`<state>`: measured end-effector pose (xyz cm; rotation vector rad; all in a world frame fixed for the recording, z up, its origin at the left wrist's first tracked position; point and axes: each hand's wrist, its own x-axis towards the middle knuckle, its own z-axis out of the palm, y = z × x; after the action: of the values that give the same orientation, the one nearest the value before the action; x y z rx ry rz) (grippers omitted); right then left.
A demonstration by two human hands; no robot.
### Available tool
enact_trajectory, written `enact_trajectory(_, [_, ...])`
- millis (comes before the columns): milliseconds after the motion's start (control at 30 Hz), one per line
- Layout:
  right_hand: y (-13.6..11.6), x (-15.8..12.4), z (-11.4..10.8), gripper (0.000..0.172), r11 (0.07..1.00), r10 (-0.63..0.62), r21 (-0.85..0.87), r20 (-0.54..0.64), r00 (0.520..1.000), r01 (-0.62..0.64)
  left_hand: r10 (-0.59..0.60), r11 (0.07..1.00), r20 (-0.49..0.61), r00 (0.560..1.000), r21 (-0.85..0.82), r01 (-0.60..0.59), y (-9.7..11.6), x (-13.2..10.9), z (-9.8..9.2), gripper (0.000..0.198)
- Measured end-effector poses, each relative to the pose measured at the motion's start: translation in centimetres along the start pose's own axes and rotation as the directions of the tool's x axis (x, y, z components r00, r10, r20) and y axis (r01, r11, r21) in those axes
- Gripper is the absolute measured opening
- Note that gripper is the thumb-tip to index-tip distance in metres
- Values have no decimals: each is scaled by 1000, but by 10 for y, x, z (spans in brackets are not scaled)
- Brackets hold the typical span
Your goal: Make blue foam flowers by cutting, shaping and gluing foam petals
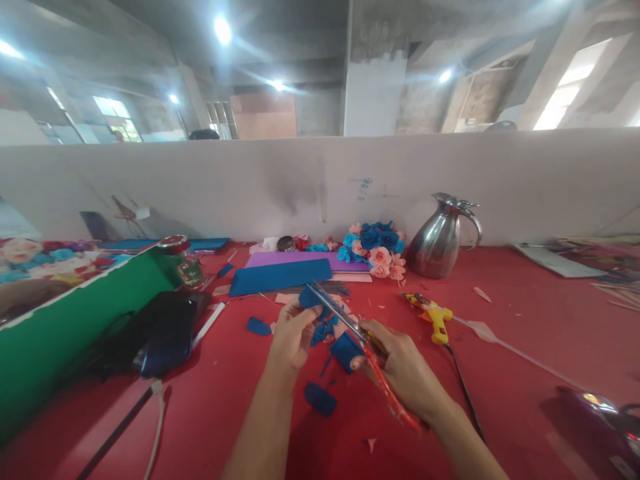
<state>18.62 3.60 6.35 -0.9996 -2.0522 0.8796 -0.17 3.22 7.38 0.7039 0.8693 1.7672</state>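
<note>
My left hand (295,333) pinches a piece of blue paper (311,301) above the red table. Long scissors with red handles (387,390) are in my right hand (400,357), their blades pointing up and left across the blue paper. Beneath and around both hands lie blue and pink scraps, including a cut blue piece (320,399) close to me and another (259,326) to the left. A folded blue piece (347,351) is beside my right fingertips. Behind my hands a long blue sheet (280,277) rests partly over a purple sheet (260,259).
Right of my hands are a yellow glue gun (435,317) with its cord and a steel jug (440,240). Paper flowers (377,247) stand near the white partition. At left are a green box (100,320), a glass jar (184,263) and a dark phone (170,337).
</note>
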Motion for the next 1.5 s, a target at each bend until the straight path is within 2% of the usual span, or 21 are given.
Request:
enact_trajectory(200, [-5, 1, -5, 25, 998, 24, 54, -17, 1000, -23, -16, 1000, 8, 1000, -16, 16, 1, -1, 0, 15])
enact_trajectory(367, [-3, 3, -6, 15, 994, 63, 86, 41, 997, -66, -41, 998, -1, 999, -43, 41, 2, -1, 0, 16])
enact_trajectory(433, [-1, 4, -4, 17, 990, 94, 107, 13, 995, -95, -65, 998, 11, 998, -20, 65, 1, 0, -1, 16])
enact_trajectory(500, [1, 4, 1, 21, 977, 137, 176, -71, 988, -122, -100, 994, 14, 995, 36, 100, -2, 0, 0, 17])
enact_trajectory(567, [0, 4, 5, 30, 929, 192, 341, -115, 975, -143, -132, 986, 10, 991, 101, 131, -7, -1, 3, 17])
enact_trajectory(633, [-1, 5, 10, 40, 825, 245, 542, -85, 966, -162, -167, 975, 18, 986, 154, 162, -11, -3, 7, 17])
enact_trajectory(700, [-2, 7, 12, 49, 720, 294, 672, -68, 953, -174, -202, 963, 54, 978, 192, 189, -15, -6, 11, 17])
enact_trajectory(800, [-2, 10, 12, 53, 631, 333, 767, -134, 933, -115, -231, 949, 123, 965, 245, 196, -16, -9, 14, 16])
enact_trajectory(900, [0, 11, 10, 47, 594, 318, 802, -177, 931, -51, -224, 940, 180, 958, 298, 164, -18, -10, 13, 15])
enact_trajectory(1133, [-4, 9, 9, 35, 653, 271, 755, -165, 948, -55, -250, 915, 269, 930, 378, 137, -22, -9, 12, 12])
enact_trajectory(1267, [-5, 11, 9, 33, 693, 250, 720, -200, 947, -31, -231, 907, 263, 937, 407, 109, -20, -10, 15, 15])
enact_trajectory(1500, [4, 13, 12, 34, 761, 193, 649, -240, 951, 9, -124, 909, 257, 958, 417, 6, -17, -10, 16, 19])
